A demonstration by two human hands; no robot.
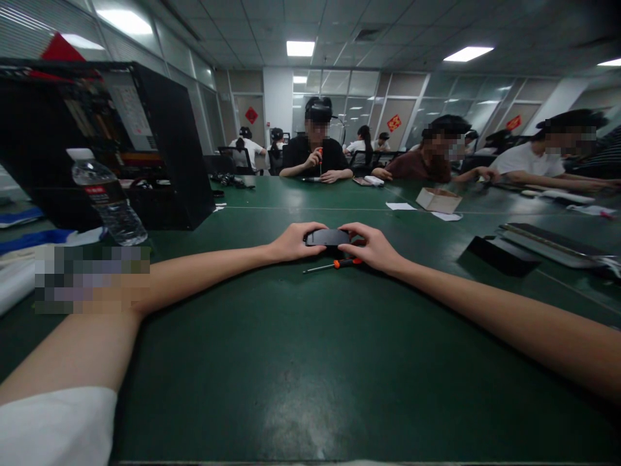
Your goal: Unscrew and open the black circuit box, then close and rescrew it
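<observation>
A black computer mouse [328, 238] is held sideways between both hands, just above or on the green table [310, 362]. My left hand [294, 243] grips its left end, thumb on the near side and fingers over the far side. At the opposite end my right hand [376, 249] pinches it with thumb and fingers. Just in front of the mouse lies a screwdriver [334, 265] with an orange and black handle, its shaft pointing left. Part of that handle disappears beneath my right hand.
An open black computer case [169, 142] and a water bottle [109, 197] stand at left. To the right are a small box [439, 200], a black block-shaped object [499, 254] and a flat device [557, 244]. Across the table a person [317, 145] holds another screwdriver [320, 158].
</observation>
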